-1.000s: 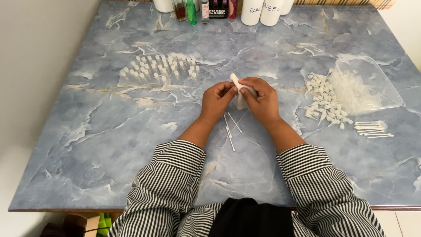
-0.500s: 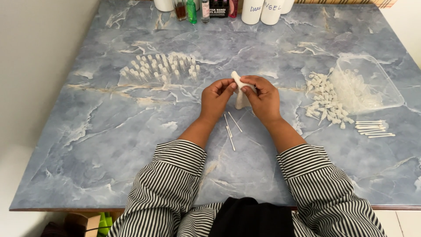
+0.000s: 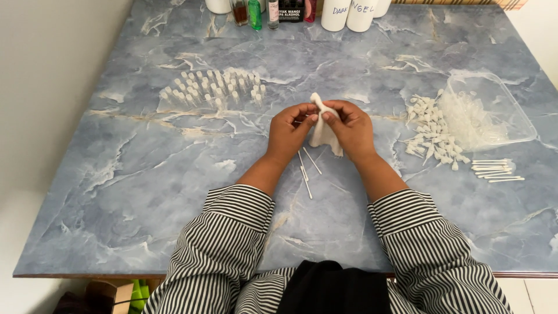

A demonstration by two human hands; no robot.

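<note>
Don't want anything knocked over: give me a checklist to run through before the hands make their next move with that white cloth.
1. Grip on the white cloth: left hand and right hand both pinch it near its top. Ok.
2. Small part inside the cloth: hidden by the fingers. Cannot tell.
3. Thin white sticks lie loose on the table just under the hands. Not ok, easily brushed.
4. Standing rows of small clear vials stay upright, apart from the left hand. Ok.
5. Pile of white caps beside the clear plastic tray, apart from the right hand. Ok.
</note>
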